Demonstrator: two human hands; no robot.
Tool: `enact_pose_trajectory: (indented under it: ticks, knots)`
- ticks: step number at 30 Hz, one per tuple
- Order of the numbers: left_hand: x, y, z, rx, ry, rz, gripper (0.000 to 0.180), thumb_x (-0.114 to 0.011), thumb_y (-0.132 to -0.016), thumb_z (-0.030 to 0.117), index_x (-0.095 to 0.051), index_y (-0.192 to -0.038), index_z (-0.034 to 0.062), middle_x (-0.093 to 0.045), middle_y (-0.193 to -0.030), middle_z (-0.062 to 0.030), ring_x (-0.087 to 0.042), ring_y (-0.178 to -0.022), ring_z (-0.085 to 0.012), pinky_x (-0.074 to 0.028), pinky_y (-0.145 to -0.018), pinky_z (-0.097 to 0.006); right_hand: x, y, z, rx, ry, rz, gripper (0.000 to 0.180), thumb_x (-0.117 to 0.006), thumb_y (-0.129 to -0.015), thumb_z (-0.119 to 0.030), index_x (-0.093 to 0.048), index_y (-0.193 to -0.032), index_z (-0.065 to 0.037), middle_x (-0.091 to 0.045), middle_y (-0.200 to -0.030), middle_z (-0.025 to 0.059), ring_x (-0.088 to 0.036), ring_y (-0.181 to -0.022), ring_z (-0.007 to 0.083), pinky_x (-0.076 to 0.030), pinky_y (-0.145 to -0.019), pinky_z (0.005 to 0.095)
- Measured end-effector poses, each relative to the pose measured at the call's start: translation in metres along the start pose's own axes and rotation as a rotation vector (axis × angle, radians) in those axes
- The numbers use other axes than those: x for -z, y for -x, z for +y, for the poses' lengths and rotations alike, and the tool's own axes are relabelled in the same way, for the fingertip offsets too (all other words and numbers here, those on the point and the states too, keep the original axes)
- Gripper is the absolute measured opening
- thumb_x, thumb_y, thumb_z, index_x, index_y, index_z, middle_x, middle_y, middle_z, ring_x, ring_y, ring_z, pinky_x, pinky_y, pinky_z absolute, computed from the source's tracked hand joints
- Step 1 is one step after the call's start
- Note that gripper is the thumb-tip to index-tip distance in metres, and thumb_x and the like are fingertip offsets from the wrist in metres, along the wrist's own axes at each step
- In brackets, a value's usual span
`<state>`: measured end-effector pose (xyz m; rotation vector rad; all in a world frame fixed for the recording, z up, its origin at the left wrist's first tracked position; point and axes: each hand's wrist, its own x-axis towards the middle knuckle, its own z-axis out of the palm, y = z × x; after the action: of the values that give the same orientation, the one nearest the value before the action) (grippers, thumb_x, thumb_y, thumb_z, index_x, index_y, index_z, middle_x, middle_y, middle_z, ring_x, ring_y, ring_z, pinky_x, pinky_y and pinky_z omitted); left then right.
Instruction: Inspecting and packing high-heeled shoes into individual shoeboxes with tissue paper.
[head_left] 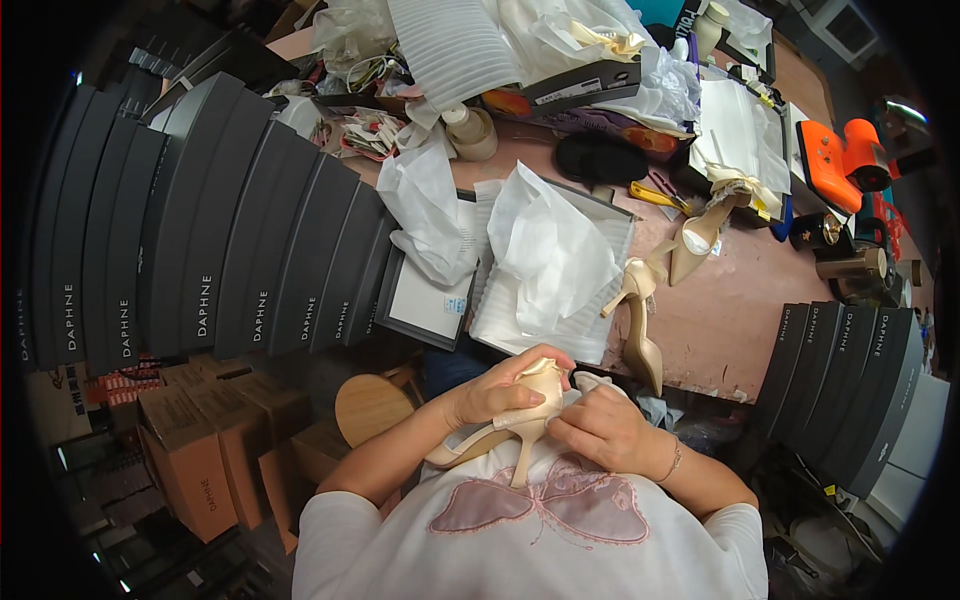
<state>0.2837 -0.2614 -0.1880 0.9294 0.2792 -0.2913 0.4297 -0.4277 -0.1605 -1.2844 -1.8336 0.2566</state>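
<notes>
1. Beyond the grip, on the far side of the hands, lies the pink worktable (720, 330), crowded with things; to the left of the grip stands a long row of dark shoe boxes (220, 230), and a shorter row (850, 380) stands to the right.
2. Just ahead of the grip an open box with white tissue paper (550, 260) waits, and beside it, to the right, two more beige high-heeled shoes (645, 320) lie on the table.
3. Between both hands, close to the person's chest, is the beige high-heeled shoe (520, 415), its thin heel pointing down toward the shirt.
4. The left hand (495, 390) is clenched over the body of the shoe; the right hand (600, 430) pinches at its front part, where a small piece of white paper seems to be.
5. I judge the step is stuffing or fitting the toe; the next move calls for steady holding and careful finger work.
</notes>
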Motion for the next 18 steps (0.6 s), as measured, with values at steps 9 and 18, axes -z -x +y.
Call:
enact_pose_trajectory:
  ticks: [9, 18]
  knots:
    - [0.001, 0.0, -0.002, -0.023, 0.011, 0.001, 0.065, -0.062, -0.079, 0.034, -0.04, -0.132, 0.0049, -0.053, -0.112, -0.0063, -0.05, -0.106, -0.0136, -0.04, -0.095, -0.027, 0.002, -0.002, 0.002, 0.019, 0.019, -0.048, 0.029, -0.062, -0.07, -0.012, -0.062, -0.097, -0.002, -0.057, -0.089, 0.004, -0.053, -0.074, 0.0172, -0.042, -0.065, 0.03]
    - [-0.002, 0.003, 0.0, -0.012, -0.009, 0.006, 0.066, -0.06, -0.076, 0.029, -0.04, -0.132, 0.0017, -0.054, -0.115, -0.0097, -0.051, -0.108, -0.016, -0.038, -0.098, -0.028, 0.006, -0.002, -0.001, 0.034, 0.035, -0.089, 0.029, -0.062, -0.07, -0.012, -0.063, -0.098, -0.003, -0.058, -0.091, 0.004, -0.053, -0.075, 0.0169, -0.042, -0.066, 0.0303]
